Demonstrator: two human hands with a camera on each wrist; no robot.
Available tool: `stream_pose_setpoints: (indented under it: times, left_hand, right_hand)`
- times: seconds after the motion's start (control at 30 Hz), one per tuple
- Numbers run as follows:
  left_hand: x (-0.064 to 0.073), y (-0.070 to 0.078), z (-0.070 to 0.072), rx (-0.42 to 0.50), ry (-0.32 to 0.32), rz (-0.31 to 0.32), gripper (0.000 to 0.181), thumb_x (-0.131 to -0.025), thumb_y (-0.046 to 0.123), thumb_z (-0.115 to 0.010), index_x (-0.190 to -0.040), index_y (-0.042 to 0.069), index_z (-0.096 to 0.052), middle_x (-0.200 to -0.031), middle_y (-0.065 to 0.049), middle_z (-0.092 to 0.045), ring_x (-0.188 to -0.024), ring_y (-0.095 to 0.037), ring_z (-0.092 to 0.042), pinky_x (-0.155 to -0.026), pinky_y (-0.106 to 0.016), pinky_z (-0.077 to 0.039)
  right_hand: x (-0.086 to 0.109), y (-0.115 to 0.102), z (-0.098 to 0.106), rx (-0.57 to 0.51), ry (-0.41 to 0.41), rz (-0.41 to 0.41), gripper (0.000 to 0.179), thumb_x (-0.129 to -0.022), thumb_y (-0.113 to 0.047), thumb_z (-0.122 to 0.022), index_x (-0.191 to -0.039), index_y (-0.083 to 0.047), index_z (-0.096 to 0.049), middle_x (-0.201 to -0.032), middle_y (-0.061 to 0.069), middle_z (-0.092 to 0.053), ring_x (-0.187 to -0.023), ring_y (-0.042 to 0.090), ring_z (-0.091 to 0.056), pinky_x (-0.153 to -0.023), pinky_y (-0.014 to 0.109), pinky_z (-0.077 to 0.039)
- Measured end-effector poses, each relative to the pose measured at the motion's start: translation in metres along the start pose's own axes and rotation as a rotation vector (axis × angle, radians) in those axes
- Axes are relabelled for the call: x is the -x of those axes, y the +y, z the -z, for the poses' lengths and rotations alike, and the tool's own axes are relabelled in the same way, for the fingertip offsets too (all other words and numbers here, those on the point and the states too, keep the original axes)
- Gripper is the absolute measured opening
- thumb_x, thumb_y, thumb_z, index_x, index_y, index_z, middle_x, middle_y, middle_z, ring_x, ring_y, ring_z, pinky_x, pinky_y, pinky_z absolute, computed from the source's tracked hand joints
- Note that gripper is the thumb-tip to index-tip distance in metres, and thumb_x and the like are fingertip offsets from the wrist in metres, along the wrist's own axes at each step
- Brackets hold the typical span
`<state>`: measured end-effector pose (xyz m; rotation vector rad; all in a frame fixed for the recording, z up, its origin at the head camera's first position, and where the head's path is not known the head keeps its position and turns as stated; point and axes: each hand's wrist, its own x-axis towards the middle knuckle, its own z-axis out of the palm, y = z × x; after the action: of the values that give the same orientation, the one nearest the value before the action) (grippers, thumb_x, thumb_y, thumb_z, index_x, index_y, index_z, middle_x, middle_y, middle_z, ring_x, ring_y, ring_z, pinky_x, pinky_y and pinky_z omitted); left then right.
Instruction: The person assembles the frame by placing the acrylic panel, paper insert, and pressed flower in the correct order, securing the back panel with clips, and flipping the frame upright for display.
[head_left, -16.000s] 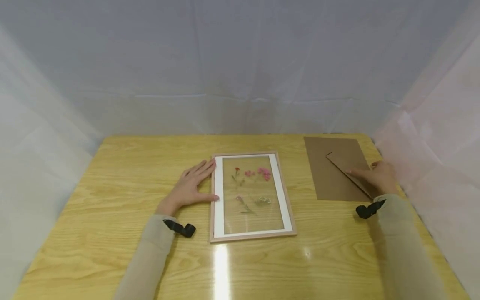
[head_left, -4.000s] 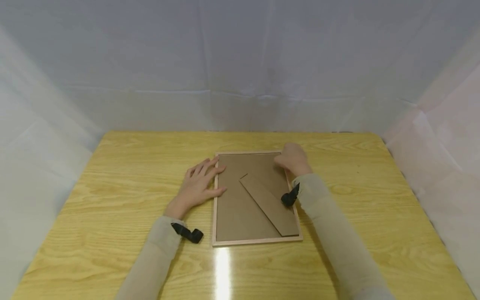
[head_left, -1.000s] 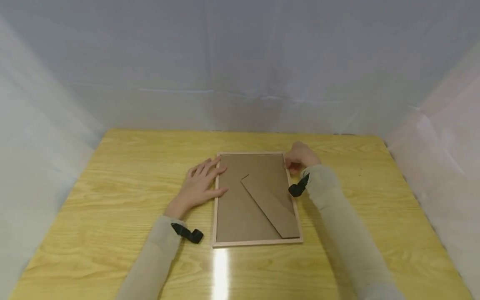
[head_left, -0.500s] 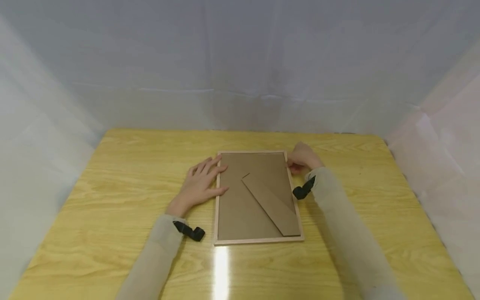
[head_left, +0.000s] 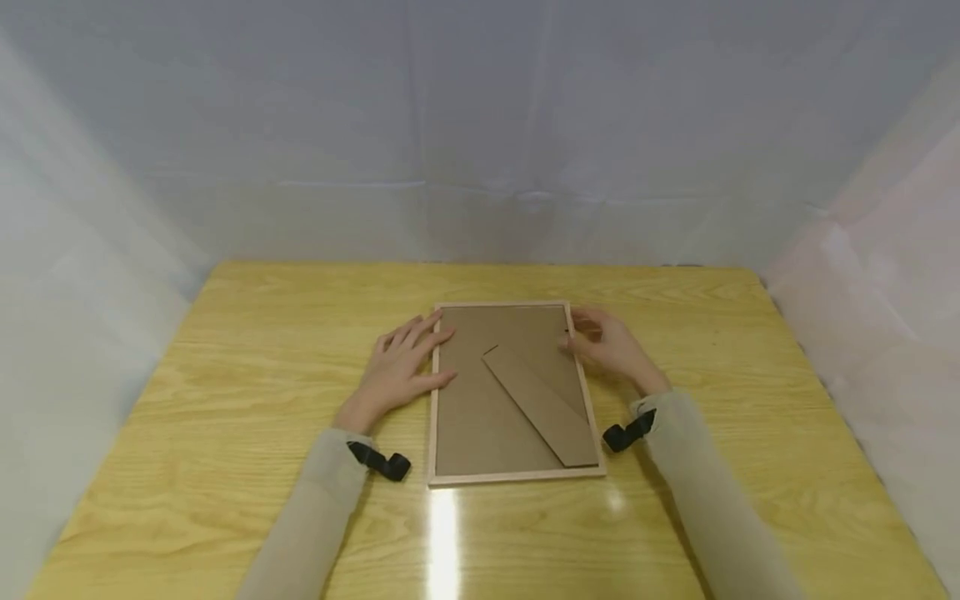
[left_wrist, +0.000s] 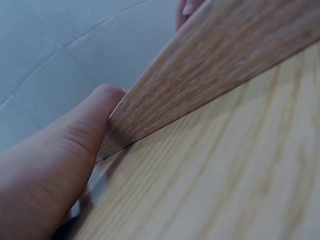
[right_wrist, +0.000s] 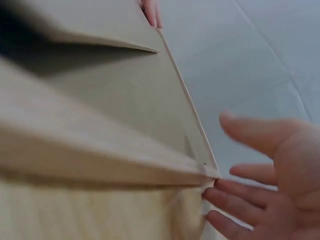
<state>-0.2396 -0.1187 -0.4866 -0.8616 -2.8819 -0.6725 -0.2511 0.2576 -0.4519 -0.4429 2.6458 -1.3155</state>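
Note:
A light wooden picture frame (head_left: 517, 478) lies face down on the table, its brown backing board (head_left: 472, 433) set inside the rim. A slanting stand leg (head_left: 540, 408) lies along the board. My left hand (head_left: 393, 367) rests with spread fingers on the frame's left edge; in the left wrist view its thumb reaches over the frame's side (left_wrist: 210, 55). At the upper right edge is my right hand (head_left: 611, 346), beside a small dark tab (head_left: 567, 331). The right wrist view shows this hand (right_wrist: 285, 175) with extended fingers touching the frame's corner, thumb raised off it.
The yellow wood-grain table (head_left: 262, 350) extends around the frame on all sides. Pale sheeting (head_left: 480, 133) hangs behind the table and at both sides. A black camera sits on each wrist strap.
Sixteen seconds ago the backing board lay at the right and pressed flowers showed in the frame; now the board covers them. Lately my right hand has uncurled at the upper right edge; the left stays.

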Motion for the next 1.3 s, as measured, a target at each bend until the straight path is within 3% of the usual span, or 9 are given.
stream_pose_setpoints:
  times: [0.17, 0.3, 0.5, 0.67, 1.0, 1.17, 1.3]
  left_hand:
    - [0.000, -0.001, 0.001, -0.008, 0.007, 0.006, 0.073, -0.093, 0.063, -0.054, -0.155, 0.029, -0.035, -0.166, 0.004, -0.012, -0.150, -0.031, -0.015, -0.112, -0.061, -0.017]
    - [0.000, -0.001, 0.002, -0.008, 0.002, 0.017, 0.077, -0.093, 0.063, -0.054, -0.156, 0.026, -0.032, -0.166, 0.005, -0.012, -0.150, -0.030, -0.015, -0.112, -0.061, -0.017]
    - [-0.001, -0.002, 0.001, -0.009, 0.005, 0.039, 0.086, -0.090, 0.066, -0.055, -0.158, 0.021, -0.027, -0.166, 0.005, -0.014, -0.149, -0.028, -0.017, -0.111, -0.061, -0.020]
    - [0.000, -0.003, 0.000, 0.008, 0.017, 0.052, 0.088, -0.089, 0.066, -0.057, -0.158, 0.021, -0.025, -0.165, 0.007, -0.015, -0.149, -0.026, -0.018, -0.111, -0.060, -0.021]
    - [0.006, -0.002, 0.003, 0.026, 0.022, 0.041, 0.086, -0.090, 0.062, -0.059, -0.158, 0.019, -0.028, -0.165, 0.006, -0.016, -0.149, -0.025, -0.017, -0.111, -0.059, -0.020]
    - [0.006, -0.002, 0.003, 0.061, 0.048, 0.031, 0.061, -0.102, 0.043, -0.047, -0.156, 0.016, -0.033, -0.164, 0.002, -0.021, -0.149, -0.027, -0.020, -0.111, -0.060, -0.020]
    - [0.004, -0.001, 0.005, 0.137, 0.069, 0.070, 0.049, -0.105, 0.028, -0.039, -0.153, 0.015, -0.039, -0.163, -0.001, -0.024, -0.147, -0.029, -0.022, -0.111, -0.060, -0.017]
  right_hand:
    - [0.016, 0.008, -0.007, 0.050, -0.125, 0.033, 0.099, -0.087, -0.045, -0.075, -0.160, -0.016, -0.016, -0.166, 0.005, -0.011, -0.150, 0.031, -0.014, -0.118, 0.055, -0.018]
    - [0.021, 0.015, -0.012, 0.100, -0.155, 0.090, 0.097, -0.088, -0.048, -0.072, -0.160, -0.018, -0.014, -0.167, -0.003, 0.002, -0.151, 0.025, -0.003, -0.118, 0.055, -0.015]
    - [0.024, 0.024, -0.019, 0.208, -0.080, 0.195, 0.078, -0.095, -0.045, -0.064, -0.157, -0.014, -0.028, -0.167, 0.001, -0.003, -0.151, 0.029, -0.011, -0.116, 0.058, -0.021]
    - [0.026, 0.029, -0.027, 0.265, 0.014, 0.212, 0.074, -0.098, -0.047, -0.059, -0.157, -0.015, -0.028, -0.166, 0.000, -0.012, -0.149, 0.031, -0.018, -0.115, 0.058, -0.023]
    - [0.027, 0.030, -0.032, 0.291, 0.055, 0.261, 0.063, -0.101, -0.043, -0.055, -0.155, -0.015, -0.036, -0.165, 0.004, -0.017, -0.147, 0.033, -0.025, -0.114, 0.056, -0.026]
    - [0.027, 0.033, -0.032, 0.299, 0.072, 0.270, 0.064, -0.100, -0.041, -0.058, -0.154, -0.015, -0.037, -0.164, 0.005, -0.021, -0.145, 0.035, -0.028, -0.113, 0.058, -0.026]
    - [0.026, 0.033, -0.034, 0.294, 0.093, 0.277, 0.063, -0.099, -0.039, -0.059, -0.154, -0.015, -0.038, -0.163, 0.005, -0.023, -0.145, 0.034, -0.029, -0.114, 0.057, -0.026]
